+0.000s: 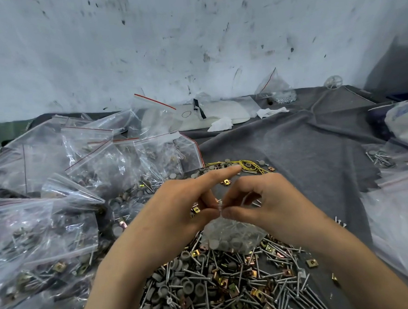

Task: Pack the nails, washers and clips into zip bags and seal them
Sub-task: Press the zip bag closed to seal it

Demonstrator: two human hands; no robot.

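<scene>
Left grip (182,204) and right grip (269,204) pinch the zip bag (230,237) hanging beneath.

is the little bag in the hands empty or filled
Partly filled: grey washers show through the zip bag, which left hand and right hand pinch at its top.

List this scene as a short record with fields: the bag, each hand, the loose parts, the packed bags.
bag: small, clear, grey washers inside, over the pile
left hand: pinches the bag top, index finger straight
right hand: pinches the bag top
seal: cannot tell
pile: loose nails, washers, clips on grey cloth
packed bags: heap at the left
</scene>
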